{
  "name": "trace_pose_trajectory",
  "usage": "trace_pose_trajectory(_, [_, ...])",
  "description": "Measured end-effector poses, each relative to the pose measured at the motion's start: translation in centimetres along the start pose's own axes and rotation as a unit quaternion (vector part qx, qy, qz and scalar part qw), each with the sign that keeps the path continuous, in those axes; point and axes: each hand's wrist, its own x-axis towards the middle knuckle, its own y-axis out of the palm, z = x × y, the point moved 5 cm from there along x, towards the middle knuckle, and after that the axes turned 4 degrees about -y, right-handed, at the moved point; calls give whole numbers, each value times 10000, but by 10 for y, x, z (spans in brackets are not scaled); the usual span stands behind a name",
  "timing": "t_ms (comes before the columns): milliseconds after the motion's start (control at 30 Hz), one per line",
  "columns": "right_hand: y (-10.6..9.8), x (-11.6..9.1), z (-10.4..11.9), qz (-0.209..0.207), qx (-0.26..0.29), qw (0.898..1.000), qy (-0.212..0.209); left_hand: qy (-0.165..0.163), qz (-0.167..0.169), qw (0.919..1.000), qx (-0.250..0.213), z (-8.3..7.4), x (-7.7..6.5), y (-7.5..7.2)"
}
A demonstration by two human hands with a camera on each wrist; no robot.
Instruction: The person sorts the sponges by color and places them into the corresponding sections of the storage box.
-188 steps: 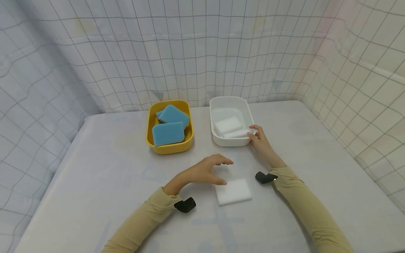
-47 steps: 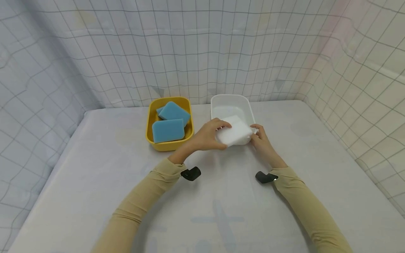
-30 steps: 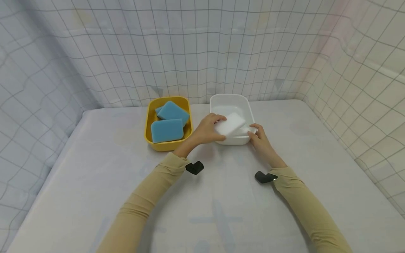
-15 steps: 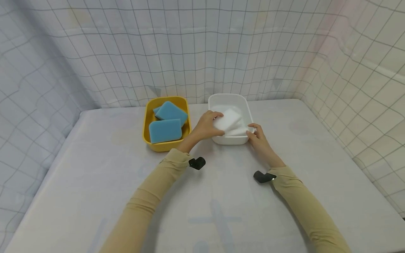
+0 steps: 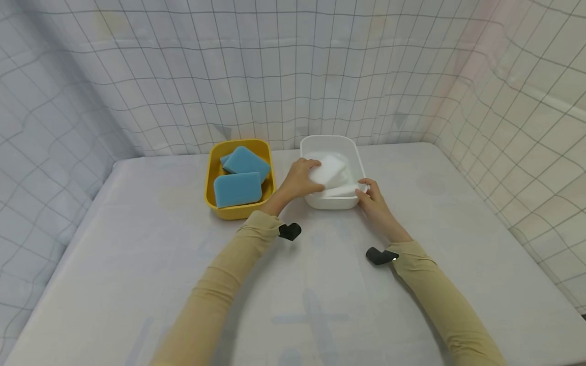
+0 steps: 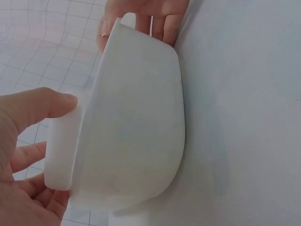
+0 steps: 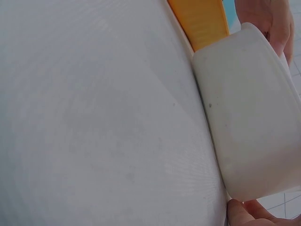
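Note:
My left hand (image 5: pixel 299 179) pinches a white sponge (image 5: pixel 327 170) between thumb and fingers, over the left side of a white plastic bin (image 5: pixel 336 204). In the left wrist view the held sponge (image 6: pixel 61 153) stands right at the bin's rim, its lower part hidden behind the wall. At least one more white sponge (image 5: pixel 341 191) lies inside along the near wall. My right hand (image 5: pixel 376 206) grips the bin's near right corner. In the right wrist view its thumb and a finger (image 7: pixel 251 214) show at the bin's lower end.
A yellow bin (image 5: pixel 235 212) with blue sponges (image 5: pixel 238 190) stands just left of the white bin, close by my left forearm. Both rest on a white-covered table (image 5: pixel 293 284). Checked curtains (image 5: pixel 288 76) enclose the back and sides.
My left hand has picked up the white sponge from the table and carried it up to the white bin, then further back and left over it. My right hand stays on the bin's corner.

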Motion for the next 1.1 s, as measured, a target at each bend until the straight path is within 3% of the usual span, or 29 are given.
trace_pose_trajectory(367, [6, -2, 0, -19, 167, 9998, 88, -221, -37, 9991, 352, 2, 8, 7])
trace_pose_trajectory(533, [7, 0, 1, -18, 256, 9996, -110, -204, -94, 9987, 451, 0, 10, 7])
trace_pose_trajectory(867, [16, -3, -15, 156, -19, 9999, -8, -253, 319, 9893, 1400, 9, 2, 23])
trace_pose_trajectory(1000, [15, -2, -21, 85, 118, 9999, 1, -130, 315, 9890, 1439, 10, 2, 28])
trace_pose_trajectory(1100, [14, 0, -25, 68, 28, 10000, 30, 20, 157, 9932, 1151, 12, 1, 30])
